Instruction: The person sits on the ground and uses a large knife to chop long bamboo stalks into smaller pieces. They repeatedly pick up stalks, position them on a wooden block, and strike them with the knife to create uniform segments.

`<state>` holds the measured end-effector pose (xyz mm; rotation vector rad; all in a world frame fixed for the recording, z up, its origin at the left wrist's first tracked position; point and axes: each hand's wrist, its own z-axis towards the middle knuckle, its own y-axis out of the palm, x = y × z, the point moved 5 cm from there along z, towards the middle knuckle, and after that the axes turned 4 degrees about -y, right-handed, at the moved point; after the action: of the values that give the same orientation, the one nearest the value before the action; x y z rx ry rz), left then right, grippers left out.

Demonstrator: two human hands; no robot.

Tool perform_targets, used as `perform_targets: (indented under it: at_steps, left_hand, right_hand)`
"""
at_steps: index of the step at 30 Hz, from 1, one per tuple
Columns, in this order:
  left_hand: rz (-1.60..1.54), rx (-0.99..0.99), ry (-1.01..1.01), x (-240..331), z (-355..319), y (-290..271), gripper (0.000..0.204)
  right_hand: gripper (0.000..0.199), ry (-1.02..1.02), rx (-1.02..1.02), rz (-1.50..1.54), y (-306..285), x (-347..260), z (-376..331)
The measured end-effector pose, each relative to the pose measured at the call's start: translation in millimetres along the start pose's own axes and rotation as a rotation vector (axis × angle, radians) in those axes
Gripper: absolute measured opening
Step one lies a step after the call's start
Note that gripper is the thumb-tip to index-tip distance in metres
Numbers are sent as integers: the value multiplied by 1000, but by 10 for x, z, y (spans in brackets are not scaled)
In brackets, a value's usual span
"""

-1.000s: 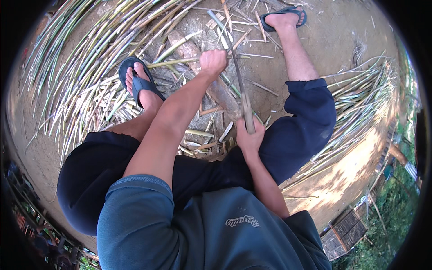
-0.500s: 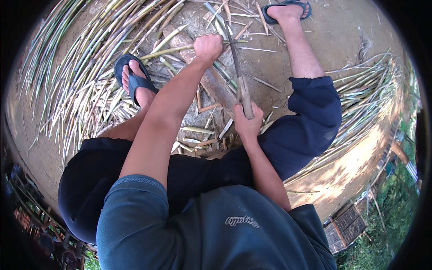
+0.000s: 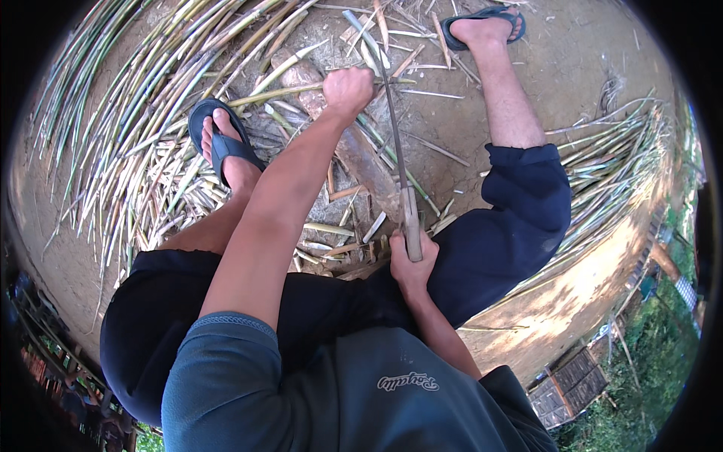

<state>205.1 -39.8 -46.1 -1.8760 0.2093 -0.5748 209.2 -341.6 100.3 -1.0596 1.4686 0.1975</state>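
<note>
Firmly, right hand [image 3: 410, 265] gripping knife [image 3: 398, 158], handle enclosed

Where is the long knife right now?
In the head view, the long knife sits centre, its handle gripped by the right hand, its blade running up past the left hand holding a bamboo stalk.

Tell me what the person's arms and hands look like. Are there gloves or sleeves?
No gloves: both the left hand and the right hand are bare, with no rings, watch or bands showing. The forearms are bare too. The left arm has a short blue-grey sleeve with a stitched hem above the elbow. It belongs to a T-shirt with a small pale marking on its front.
</note>
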Motion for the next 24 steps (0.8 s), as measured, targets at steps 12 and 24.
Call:
perform_targets:
  at_steps: [12, 24]
  left_hand:
    - [-14, 74, -7, -31, 116, -4, 20]
    - [22, -62, -76, -113, 154, -194, 29]
  right_hand:
    - [13, -139, 64, -34, 200, 37, 143]
    - [10, -67, -28, -54, -32, -15, -28]
